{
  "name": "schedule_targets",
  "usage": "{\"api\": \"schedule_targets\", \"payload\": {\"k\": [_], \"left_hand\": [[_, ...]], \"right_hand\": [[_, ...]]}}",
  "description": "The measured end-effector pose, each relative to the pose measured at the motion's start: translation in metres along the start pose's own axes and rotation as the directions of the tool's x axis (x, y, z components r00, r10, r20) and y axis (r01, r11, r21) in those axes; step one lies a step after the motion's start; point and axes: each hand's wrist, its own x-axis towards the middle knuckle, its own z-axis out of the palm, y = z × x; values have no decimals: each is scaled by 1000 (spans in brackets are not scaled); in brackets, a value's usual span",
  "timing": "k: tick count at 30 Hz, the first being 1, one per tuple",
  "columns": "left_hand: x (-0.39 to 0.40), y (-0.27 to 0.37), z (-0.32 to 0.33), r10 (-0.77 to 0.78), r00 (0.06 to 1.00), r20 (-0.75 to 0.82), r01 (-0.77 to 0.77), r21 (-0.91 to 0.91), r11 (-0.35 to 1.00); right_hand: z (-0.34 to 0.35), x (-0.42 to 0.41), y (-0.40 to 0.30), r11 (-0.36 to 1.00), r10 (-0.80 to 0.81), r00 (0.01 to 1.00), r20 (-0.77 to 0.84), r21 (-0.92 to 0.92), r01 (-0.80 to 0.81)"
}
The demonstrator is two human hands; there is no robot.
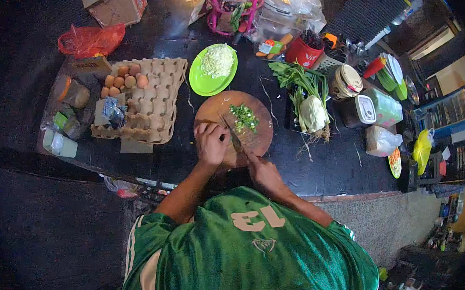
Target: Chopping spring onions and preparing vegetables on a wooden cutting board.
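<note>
A round wooden cutting board point(266, 132) lies on the dark tabletop before me. My right hand point(264, 171) grips a kitchen knife point(234, 134) by its handle, the blade pointing away over the board. At the board's left side is my left hand point(212, 142), its fingers curled beside the blade; whether they hold anything cannot be made out. Chopped green leaves point(244, 118) form a small heap to the right of the blade. Just beyond the board, an oval green plate point(208, 86) carries shredded pale vegetable point(217, 61).
An egg tray point(155, 106) with several eggs point(130, 82) stands left of the board. Leafy greens point(298, 77) and a pale cabbage-like vegetable point(313, 113) lie right. Beyond are a red container point(305, 53), a pink rack point(215, 9) and lidded tubs point(347, 81).
</note>
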Motion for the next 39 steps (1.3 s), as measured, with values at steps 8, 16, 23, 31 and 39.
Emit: {"api": "schedule_targets", "payload": {"k": [8, 16, 23, 31, 39], "left_hand": [[4, 4, -5, 44, 999, -6, -44, -5, 999], [-5, -2, 4, 33, 999, -35, -32, 45, 998], [-4, -3, 2, 21, 1000, -7, -21, 0, 1000], [-1, -1, 0, 25, 1000, -3, -25, -3, 1000], [1, 5, -2, 37, 999, -18, -37, 7, 999]], "right_hand": [[-11, 24, -17, 991, 119, 987, 108, -69, -112], [-12, 30, -22, 999, 24, 999, -24, 25, -23], [-16, 5, -1, 995, -18, 999, 36, 96, 14], [-11, 12, -11, 1000, 20, 998, 67, 15, -21], [-21, 21, -27, 998, 36, 998, 60, -57, -33]]}}
